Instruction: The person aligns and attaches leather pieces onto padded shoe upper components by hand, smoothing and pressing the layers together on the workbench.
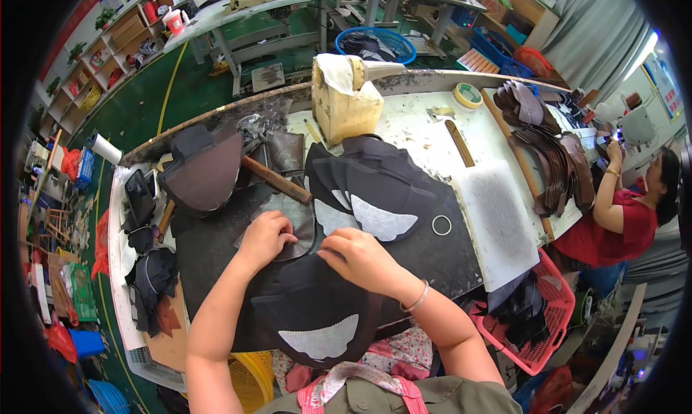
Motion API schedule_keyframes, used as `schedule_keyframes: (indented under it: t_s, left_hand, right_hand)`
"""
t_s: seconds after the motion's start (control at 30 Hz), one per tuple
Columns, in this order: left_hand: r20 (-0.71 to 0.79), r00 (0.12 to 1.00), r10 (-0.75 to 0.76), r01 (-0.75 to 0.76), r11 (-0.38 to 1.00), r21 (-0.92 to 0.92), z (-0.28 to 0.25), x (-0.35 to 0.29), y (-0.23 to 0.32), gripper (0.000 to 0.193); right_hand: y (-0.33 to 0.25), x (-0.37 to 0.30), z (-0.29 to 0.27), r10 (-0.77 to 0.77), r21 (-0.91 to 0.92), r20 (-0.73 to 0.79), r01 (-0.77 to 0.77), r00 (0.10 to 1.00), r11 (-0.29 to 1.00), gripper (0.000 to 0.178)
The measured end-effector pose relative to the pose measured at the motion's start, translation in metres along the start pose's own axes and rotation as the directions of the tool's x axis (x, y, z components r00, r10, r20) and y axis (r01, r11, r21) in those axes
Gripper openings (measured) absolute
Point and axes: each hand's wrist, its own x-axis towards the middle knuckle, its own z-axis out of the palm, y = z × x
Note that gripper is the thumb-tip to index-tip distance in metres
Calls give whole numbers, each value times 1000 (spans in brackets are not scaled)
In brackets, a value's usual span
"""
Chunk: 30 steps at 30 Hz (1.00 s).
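A black shoe-upper piece with a pale grey patch lies at the table's near edge, partly over my lap. At its far edge my right hand pinches the black material. My left hand is closed, fingers curled, beside a glossy dark piece; what its fingertips hold is hidden. Just beyond, the wooden handle of a hammer rests across the dark work mat. To its right lies a fanned stack of similar black pieces, some with pale patches.
A stained yellowish container stands at the back. Brown and black pieces are piled at left. A white board, a ring and a tape roll lie right. Beyond the pink basket, a person in red works.
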Motion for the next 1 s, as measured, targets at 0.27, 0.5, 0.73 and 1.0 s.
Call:
schedule_keyframes:
  t_s: [0.27,0.5,0.73,1.0]
  left_hand:
    - [-30,999,-41,37,993,-113,0,3,-13,14]
    - [35,999,-2,9,980,-197,3,19,-18,12]
    - [-33,996,-77,62,940,-337,-4,6,-53,12]
    - [-69,988,-138,103,923,-370,-71,33,-57,9]
  right_hand:
    - [26,19,29,-89,6,10,89,996,996,9]
    - [47,32,28,-189,-257,64,199,980,946,6]
    - [61,46,61,-418,-216,85,427,904,878,10]
    - [61,61,75,-173,-435,204,247,964,866,12]
